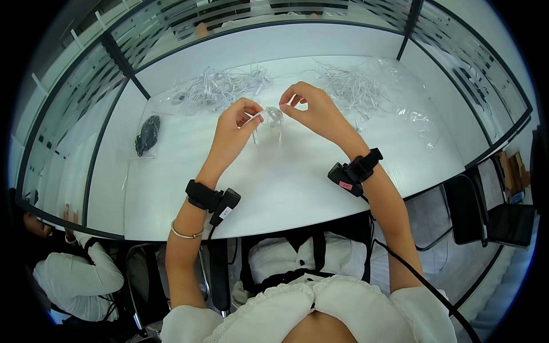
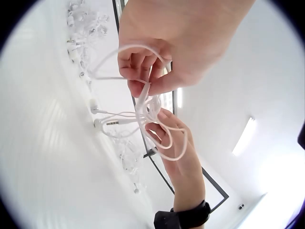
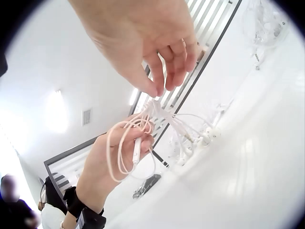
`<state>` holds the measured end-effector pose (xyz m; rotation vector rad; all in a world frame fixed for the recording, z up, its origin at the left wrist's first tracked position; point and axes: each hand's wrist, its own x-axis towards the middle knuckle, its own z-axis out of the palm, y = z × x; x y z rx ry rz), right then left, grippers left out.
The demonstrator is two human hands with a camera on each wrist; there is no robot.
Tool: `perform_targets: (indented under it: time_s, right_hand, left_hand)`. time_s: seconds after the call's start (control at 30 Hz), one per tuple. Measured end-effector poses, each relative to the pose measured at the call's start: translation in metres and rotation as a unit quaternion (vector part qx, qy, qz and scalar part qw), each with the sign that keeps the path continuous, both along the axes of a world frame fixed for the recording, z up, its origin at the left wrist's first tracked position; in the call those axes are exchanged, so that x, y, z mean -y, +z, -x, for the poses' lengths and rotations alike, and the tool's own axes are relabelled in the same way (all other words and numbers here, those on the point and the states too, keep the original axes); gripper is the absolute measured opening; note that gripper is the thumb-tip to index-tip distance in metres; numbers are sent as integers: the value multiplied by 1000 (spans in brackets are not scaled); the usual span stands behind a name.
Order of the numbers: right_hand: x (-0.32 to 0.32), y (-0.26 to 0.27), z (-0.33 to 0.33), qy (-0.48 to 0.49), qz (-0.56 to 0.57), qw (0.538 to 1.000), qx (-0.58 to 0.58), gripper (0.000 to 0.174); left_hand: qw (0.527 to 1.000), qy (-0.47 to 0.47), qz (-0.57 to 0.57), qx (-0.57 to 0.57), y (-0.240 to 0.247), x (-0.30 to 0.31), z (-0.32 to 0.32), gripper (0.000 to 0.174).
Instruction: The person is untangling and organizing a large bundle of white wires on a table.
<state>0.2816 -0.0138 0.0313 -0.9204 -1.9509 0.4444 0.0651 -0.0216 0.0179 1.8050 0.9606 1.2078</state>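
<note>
A looped bundle of white wired earphones (image 1: 274,116) hangs between the two hands, over the white table (image 1: 297,177). My left hand (image 1: 233,123) pinches its cable between thumb and fingers. Across from it, the thumb and index fingertips of my right hand (image 1: 313,108) meet at the top of the bundle. An inline remote (image 3: 137,150) shows by the left fingers in the right wrist view. From the coil dangle the earbuds (image 2: 94,106) and a metal-tipped plug (image 2: 112,123), visible in the left wrist view.
Farther back lie a left heap of white cables (image 1: 220,88) and a right heap of white cables (image 1: 355,88), with clear plastic bags (image 1: 420,123) nearby. At left rests a dark item in clear plastic (image 1: 148,134). Low partitions (image 1: 269,43) enclose the table. Another person (image 1: 80,274) sits at left.
</note>
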Motion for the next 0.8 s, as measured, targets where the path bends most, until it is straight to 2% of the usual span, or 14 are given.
perform_targets:
  time_s: [0.17,0.33,0.53,0.57,0.67,0.8]
  right_hand:
    - [9,11,1,-11,144,989,11,23]
    - [11,9,3,18,149,988,15,25]
    - [10,10,2,36,89,995,11,24]
    - [10,11,3,40,89,995,11,23]
    - [9,6,3,65,73,995,16,20]
    - [9,8,3,51,91,994,39,16]
  left_hand:
    - [997,-35,55,46,2,3,0,16]
    - [995,-42,76,49,6,9,-2,19]
    - [994,40,-66,-73,13,10,-3,25]
    - [990,59,-109,-61,16,14,-6,18]
    - [988,8,-117,-99,17,13,-4,14]
    - [984,24,-141,-109,16,14,-6,11]
